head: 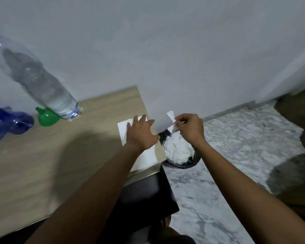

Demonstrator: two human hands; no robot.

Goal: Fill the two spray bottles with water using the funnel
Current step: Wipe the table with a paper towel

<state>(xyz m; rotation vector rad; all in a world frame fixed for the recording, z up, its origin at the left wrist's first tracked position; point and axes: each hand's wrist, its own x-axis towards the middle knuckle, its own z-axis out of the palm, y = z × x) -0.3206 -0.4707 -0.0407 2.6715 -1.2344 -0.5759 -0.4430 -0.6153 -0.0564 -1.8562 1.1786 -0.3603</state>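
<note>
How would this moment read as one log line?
left hand: flat on paper sheet | right hand: pinches tissue scrap over bin | funnel: on table beside water bottle

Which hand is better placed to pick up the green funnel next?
Left: the left hand rests flat on the tissue sheet, nearer the funnel; the right hand pinches a tissue scrap over the bin.
</note>
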